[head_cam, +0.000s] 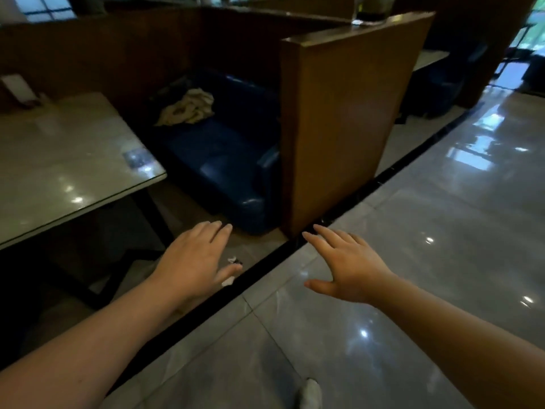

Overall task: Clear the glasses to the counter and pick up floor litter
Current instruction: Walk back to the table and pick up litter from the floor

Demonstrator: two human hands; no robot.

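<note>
Small white scraps of litter [234, 259] lie on the floor beside a black strip, close to the booth seat. A second white scrap [227, 281] peeks out just under my left thumb. My left hand [194, 261] hovers over them, palm down, fingers spread, holding nothing. Stretched out over the grey tiles to the right of the strip is my right hand [348, 268], also flat and empty. No glasses are in view.
A pale marble table [67, 160] stands at the left with a small clear wrapper [136, 158] near its corner. A blue booth seat [224, 160] carries crumpled cloth [188, 107]. A tall wooden partition [345, 122] rises ahead. Glossy tiled aisle [442, 231] runs to the right.
</note>
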